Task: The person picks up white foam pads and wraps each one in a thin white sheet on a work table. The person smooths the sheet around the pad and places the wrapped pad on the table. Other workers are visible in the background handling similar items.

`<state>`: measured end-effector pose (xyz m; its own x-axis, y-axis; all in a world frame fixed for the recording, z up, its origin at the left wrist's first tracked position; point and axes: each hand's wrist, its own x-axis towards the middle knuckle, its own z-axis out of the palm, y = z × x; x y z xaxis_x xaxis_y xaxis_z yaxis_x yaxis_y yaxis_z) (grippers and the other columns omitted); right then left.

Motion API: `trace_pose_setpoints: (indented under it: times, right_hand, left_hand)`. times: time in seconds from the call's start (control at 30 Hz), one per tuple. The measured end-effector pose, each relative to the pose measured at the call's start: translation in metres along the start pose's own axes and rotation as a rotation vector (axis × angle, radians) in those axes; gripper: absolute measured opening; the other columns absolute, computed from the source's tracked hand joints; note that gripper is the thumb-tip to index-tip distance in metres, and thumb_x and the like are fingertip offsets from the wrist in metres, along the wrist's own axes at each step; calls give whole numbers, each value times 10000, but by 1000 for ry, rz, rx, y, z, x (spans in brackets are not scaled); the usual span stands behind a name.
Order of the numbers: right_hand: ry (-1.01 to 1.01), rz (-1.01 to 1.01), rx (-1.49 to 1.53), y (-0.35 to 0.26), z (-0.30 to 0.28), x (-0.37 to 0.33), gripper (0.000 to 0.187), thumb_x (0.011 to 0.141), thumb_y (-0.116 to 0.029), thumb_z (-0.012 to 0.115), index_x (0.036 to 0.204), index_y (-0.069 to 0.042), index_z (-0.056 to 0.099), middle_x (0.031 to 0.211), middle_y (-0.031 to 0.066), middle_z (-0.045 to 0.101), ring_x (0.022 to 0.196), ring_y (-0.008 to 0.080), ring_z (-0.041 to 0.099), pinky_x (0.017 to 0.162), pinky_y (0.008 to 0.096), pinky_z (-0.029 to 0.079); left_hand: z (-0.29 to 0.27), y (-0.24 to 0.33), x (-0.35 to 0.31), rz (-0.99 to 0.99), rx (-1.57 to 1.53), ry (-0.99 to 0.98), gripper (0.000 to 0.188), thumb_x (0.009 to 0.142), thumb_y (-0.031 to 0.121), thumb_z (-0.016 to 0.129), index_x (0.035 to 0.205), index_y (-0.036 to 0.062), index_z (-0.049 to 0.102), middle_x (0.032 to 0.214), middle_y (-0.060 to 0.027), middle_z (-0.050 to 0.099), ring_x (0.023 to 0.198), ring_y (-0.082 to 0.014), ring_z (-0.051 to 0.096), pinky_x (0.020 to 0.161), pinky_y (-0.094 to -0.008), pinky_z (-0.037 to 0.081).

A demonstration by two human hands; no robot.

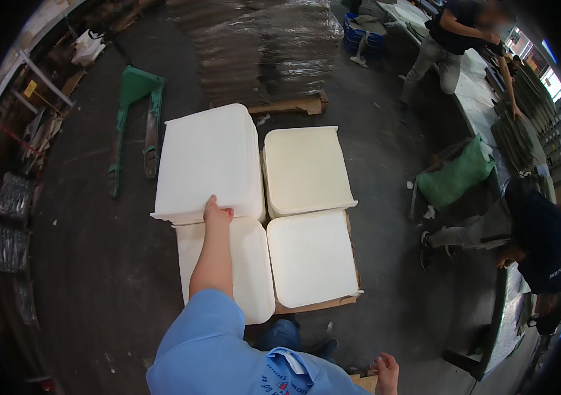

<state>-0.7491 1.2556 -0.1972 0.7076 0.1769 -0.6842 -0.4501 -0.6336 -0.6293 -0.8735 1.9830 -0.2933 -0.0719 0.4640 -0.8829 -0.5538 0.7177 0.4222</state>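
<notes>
The left stack (pixel 204 161) of white panels stands directly left of the cream stack (pixel 307 168), the landmark for all positions below. The left hand (pixel 218 210) is at the near edge of the left stack. The thumb rests on the top panel; the fingers are curled in at the edge. Their undersides are hidden, so whether they grip the panel cannot be told.

The near stack (pixel 312 259), also white, is on the near side of the landmark. The corner stack (pixel 252 270) is diagonally nearer and to the left; the forearm covers part of its top. A pallet (pixel 323 305) shows as a brown strip on the near side; the stacks conceal most of it.

The right hand (pixel 384 372) is well nearer than the landmark and to its right, cut off by the lower border. Its fingers are bent, with nothing visible in them; how far they close cannot be told.

Beyond the landmark is a wrapped stack (pixel 227 52), its top out of view. Beyond and to the left is a green pallet jack (pixel 139 85). To the right are a green sack (pixel 455 176), a bench (pixel 478 105) and two workers; the nearer worker (pixel 537 230) is dim and hard to make out.
</notes>
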Motion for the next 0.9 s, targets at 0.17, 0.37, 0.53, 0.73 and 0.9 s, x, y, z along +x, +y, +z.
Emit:
trace_pose_setpoints:
  times: [0.17,0.37,0.53,0.73,0.9]
  right_hand:
    - [3,211,-124,30,-13,-23,463,1011,-273,710,1378,-4,625,1043,107,737,862,157,688,713,297,565]
    - [42,370,11,89,-28,-72,499,987,-358,733,1367,-48,638,1041,127,743,889,222,714,736,358,584]
    - [84,480,53,101,-2,-77,428,995,-312,713,1322,-47,639,978,113,731,822,213,714,684,359,576]
    - [105,440,185,104,20,-64,342,1003,-258,687,1268,-46,641,902,96,717,741,201,713,621,361,565]
    - [120,233,140,116,11,-37,327,987,-227,704,1256,-48,655,945,70,733,691,175,687,573,321,542]
  left_hand:
    - [-2,2,2,-20,92,51,651,930,446,727,1458,163,474,1405,-43,595,1192,-284,551,1065,-494,376]
    - [6,3,-2,68,-41,25,656,931,434,725,1485,196,467,1499,-18,563,1317,-269,537,1084,-522,353]
    - [10,36,-11,145,37,-234,625,934,444,703,1467,210,476,1484,-38,568,1315,-271,556,1015,-536,433]
    - [54,83,-69,298,-26,-383,590,937,407,654,1462,184,504,1453,-85,581,1324,-309,544,1056,-553,447]
    - [54,44,-94,323,27,-797,601,918,325,641,1445,54,538,1495,-144,569,1383,-377,502,1162,-594,402]
